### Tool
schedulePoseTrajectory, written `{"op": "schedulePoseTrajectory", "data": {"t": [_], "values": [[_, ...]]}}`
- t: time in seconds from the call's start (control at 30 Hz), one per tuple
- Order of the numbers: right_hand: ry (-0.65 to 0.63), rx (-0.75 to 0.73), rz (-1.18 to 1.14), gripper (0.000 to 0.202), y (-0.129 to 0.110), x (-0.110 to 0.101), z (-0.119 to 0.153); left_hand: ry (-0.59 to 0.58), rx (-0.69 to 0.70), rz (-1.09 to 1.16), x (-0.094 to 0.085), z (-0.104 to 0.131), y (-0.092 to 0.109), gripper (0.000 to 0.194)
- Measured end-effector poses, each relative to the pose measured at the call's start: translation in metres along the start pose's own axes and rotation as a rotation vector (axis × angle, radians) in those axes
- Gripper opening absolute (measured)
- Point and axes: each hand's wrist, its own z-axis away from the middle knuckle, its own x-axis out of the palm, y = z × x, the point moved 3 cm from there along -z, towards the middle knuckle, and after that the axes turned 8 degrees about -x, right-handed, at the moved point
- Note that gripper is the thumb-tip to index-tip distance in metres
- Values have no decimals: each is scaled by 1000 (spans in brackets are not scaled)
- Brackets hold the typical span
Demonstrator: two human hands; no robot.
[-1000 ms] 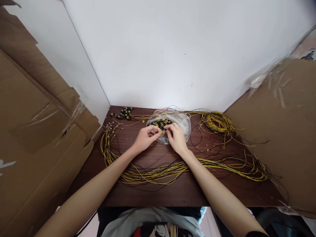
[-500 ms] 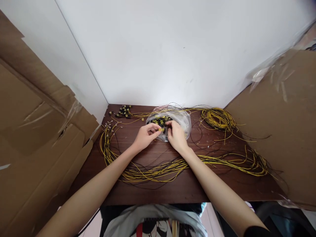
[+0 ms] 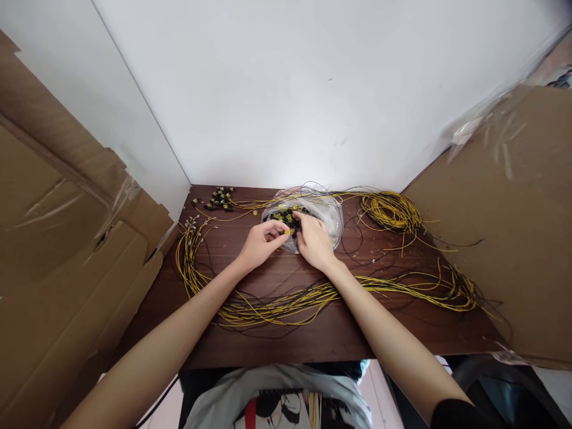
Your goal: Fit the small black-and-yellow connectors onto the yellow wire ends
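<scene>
My left hand pinches a small yellow plastic piece between thumb and fingertips. Just right of it, my right hand reaches over a clear plastic bag, its index finger stretched out onto a heap of small black and yellow parts. The thumb is apart from that finger, and nothing shows between them. The heap lies in the bag's opening. The other fingers of my right hand are partly hidden.
Bundles of yellow and black wires cross the brown table under my forearms. A wire coil lies at back right. Wires with black and yellow ends lie at back left. Cardboard and a white wall enclose the table.
My right hand has moved slightly left, its index finger now stretched farther over the heap. The left hand keeps its pinch on the yellow piece. The whole view has shifted slightly.
</scene>
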Motion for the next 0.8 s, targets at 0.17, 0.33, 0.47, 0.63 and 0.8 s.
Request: {"op": "schedulePoseTrajectory", "data": {"t": [0.17, 0.33, 0.47, 0.63, 0.8], "values": [[41, 35, -41, 41, 4, 0, 1, -4, -7, 11, 0, 0, 0, 23], [27, -24, -47, 46, 4, 3, 1, -8, 0, 13, 0, -1, -1, 24], [15, 10, -51, 36, 5, 3, 1, -10, 4, 11, 0, -1, -1, 23], [56, 42, -76, 29, 7, 2, 1, -10, -7, 18, 1, -1, 0, 21], [121, 59, -153, 27, 10, 1, 1, -2, -39, 93, 0, 0, 1, 22]]}}
